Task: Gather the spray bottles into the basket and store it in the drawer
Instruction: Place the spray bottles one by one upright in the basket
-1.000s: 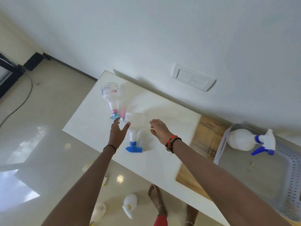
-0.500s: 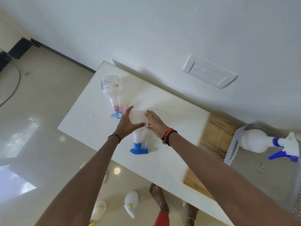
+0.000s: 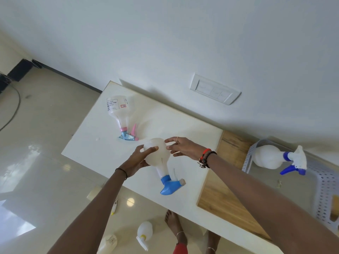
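Bottle point(image 3: 157, 156) in left hand point(image 3: 136, 162) over white tabletop point(image 3: 102, 143); glossy floor point(image 3: 45, 143).

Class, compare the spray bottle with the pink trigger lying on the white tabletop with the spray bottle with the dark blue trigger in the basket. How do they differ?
The clear labelled spray bottle with the pink trigger lies on the white tabletop; the white round spray bottle with the dark blue trigger lies in the perforated grey basket.
The first carries a printed label; the second shows none.
The first is straight-sided, the second bulbous.
Both lie on their sides, untouched.
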Action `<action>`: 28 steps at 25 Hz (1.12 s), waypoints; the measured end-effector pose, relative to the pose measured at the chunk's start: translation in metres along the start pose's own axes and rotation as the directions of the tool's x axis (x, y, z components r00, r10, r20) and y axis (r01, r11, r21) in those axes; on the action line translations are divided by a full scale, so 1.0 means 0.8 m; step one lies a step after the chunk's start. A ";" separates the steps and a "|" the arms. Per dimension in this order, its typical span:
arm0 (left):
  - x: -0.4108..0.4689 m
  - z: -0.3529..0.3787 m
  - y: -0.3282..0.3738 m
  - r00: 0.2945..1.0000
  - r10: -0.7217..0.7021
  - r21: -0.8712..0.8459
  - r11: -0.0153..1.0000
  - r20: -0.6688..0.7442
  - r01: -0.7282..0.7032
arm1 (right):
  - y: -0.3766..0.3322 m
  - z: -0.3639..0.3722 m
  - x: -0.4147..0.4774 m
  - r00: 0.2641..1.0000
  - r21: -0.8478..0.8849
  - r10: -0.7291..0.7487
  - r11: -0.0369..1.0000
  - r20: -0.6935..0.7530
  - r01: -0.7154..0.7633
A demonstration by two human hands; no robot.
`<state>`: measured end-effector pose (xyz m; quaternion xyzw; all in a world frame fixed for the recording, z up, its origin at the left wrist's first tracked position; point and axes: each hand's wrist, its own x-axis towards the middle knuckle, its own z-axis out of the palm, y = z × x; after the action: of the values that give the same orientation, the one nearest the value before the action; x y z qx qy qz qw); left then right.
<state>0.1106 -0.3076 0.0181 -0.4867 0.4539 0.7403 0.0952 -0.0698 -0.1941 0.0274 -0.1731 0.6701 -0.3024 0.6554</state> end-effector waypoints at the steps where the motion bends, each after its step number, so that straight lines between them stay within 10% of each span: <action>1: -0.006 0.011 0.002 0.999 -0.027 -0.012 1.000 0.022 0.027 | 0.003 -0.005 -0.011 1.000 0.005 -0.007 1.000 0.009 0.006; 9: -0.041 0.114 0.017 0.946 -0.184 0.199 0.971 0.267 0.133 | 0.057 -0.049 -0.112 0.996 -0.068 -0.023 0.997 0.088 0.029; 14: -0.057 0.186 -0.001 0.909 -0.264 0.193 0.958 0.323 0.210 | 0.129 -0.076 -0.187 0.999 0.244 0.001 0.970 -0.041 0.009; 21: -0.080 0.297 -0.059 0.911 -0.250 0.031 0.967 0.328 0.254 | 0.250 -0.107 -0.293 0.986 0.761 0.079 0.647 -0.144 0.059; 28: -0.116 0.445 -0.106 0.937 -0.123 0.186 0.980 0.327 0.064 | 0.345 -0.125 -0.364 0.944 0.903 0.144 0.365 -0.296 0.227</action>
<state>-0.0186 0.0412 0.0846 -0.3641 0.4695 0.7651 0.2484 -0.0990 0.2156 0.0740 0.2616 0.4758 -0.6675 0.5095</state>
